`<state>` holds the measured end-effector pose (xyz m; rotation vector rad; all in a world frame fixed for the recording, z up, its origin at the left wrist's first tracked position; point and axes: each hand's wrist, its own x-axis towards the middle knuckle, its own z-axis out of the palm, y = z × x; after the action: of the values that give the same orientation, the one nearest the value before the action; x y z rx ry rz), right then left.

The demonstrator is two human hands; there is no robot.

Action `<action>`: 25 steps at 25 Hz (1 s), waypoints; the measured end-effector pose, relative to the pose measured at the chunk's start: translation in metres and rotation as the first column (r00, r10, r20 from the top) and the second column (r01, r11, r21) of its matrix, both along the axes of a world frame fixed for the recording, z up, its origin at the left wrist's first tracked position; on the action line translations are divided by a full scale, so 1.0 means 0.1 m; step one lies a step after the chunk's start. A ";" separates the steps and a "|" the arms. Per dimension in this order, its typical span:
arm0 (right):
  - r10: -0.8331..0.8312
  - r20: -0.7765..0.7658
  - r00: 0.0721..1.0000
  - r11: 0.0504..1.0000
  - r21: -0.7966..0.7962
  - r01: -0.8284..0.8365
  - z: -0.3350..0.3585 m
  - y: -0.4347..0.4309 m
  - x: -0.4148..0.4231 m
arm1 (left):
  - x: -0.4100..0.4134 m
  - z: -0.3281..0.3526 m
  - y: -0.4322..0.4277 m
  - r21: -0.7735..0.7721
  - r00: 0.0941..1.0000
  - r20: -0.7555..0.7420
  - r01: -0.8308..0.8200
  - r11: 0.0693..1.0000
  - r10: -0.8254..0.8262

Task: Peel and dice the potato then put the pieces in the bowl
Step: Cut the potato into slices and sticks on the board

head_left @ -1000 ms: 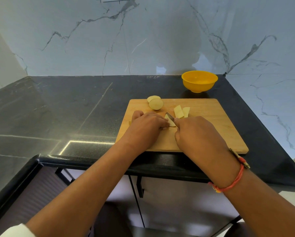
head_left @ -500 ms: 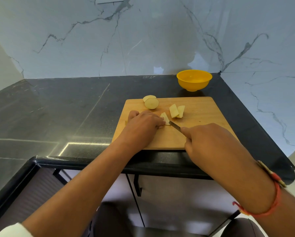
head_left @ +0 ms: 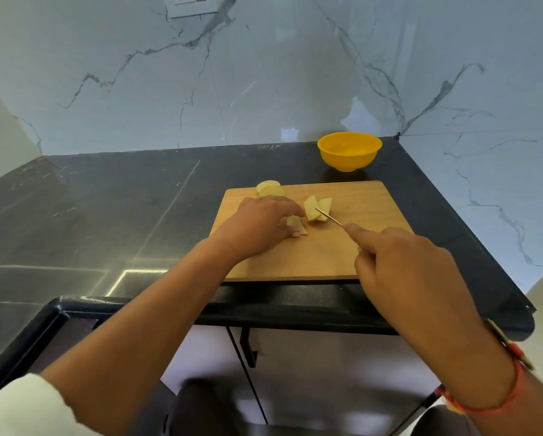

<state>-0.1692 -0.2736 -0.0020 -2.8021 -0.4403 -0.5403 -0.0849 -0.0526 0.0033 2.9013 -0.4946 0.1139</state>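
A wooden cutting board lies on the black counter. My left hand rests on it and pins a potato slice under curled fingertips. My right hand grips a knife, index finger stretched along its spine; the blade tip sits against two cut potato pieces just right of my left hand. Two round potato slices lie at the board's far left corner. The yellow bowl stands beyond the board's far right corner, with no pieces visible inside.
The black counter stretches left of the board and meets the marble walls in a corner. Its front edge runs just below the board. A wall socket sits high on the back wall. Cabinet doors show beneath.
My right hand has drawn the knife back toward me and to the right, so the blade now points at the two cut pieces. My left hand stays on the slice.
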 end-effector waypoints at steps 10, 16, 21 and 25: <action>-0.009 0.050 0.999 0.978 0.209 -0.002 -0.14 0.32 0.42 | 0.15 0.02 0.18 0.048 0.998 0.037 -0.056 0.997 0.054; -0.061 0.034 0.998 0.951 0.304 0.048 -0.24 0.30 0.50 | 0.20 -0.03 0.19 0.092 0.987 0.122 -0.114 0.989 0.102; -0.101 0.006 0.995 0.937 0.336 0.094 -0.28 0.27 0.55 | 0.32 0.07 -0.13 0.025 0.993 0.063 0.102 0.994 -0.104; -0.129 0.002 0.992 0.919 0.375 0.119 -0.29 0.26 0.55 | 0.43 0.13 -0.20 0.111 0.993 0.010 0.113 0.987 -0.115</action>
<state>-0.1145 -0.2481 -0.0310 -2.4656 -0.1425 -0.6158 -0.0417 -0.0721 0.0160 2.9723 -0.6893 0.0959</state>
